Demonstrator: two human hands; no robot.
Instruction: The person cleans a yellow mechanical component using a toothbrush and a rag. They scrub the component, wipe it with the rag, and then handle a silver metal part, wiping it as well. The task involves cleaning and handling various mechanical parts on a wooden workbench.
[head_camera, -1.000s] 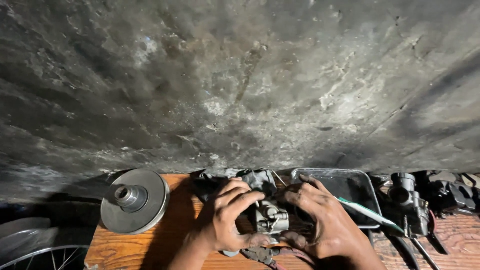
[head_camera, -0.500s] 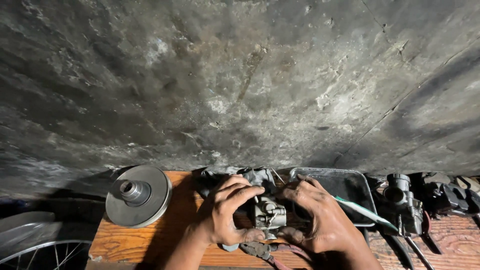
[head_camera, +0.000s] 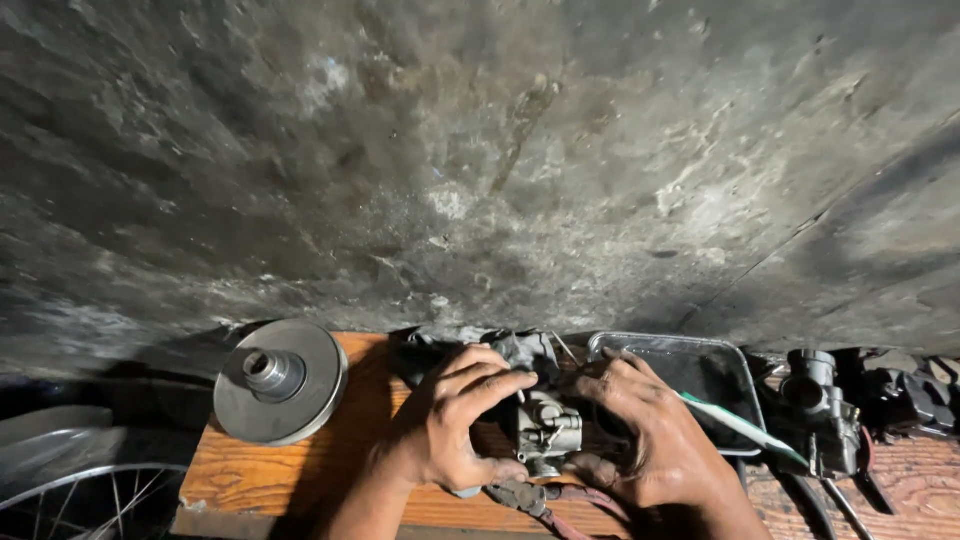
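Low in the frame, my left hand and right hand clasp a small grey metal carburettor; greasy fingers could let it slip onto the wooden counter.

wall: rough, stained grey concrete | bench: worn orange wood | light: dim

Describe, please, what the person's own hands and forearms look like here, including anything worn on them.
Both the left hand and the right hand are bare: no gloves, rings or watch show. The forearms are bare too, with no sleeve reaching into view. The fingers look smudged with dark grime, though the dim light makes that hard to confirm.
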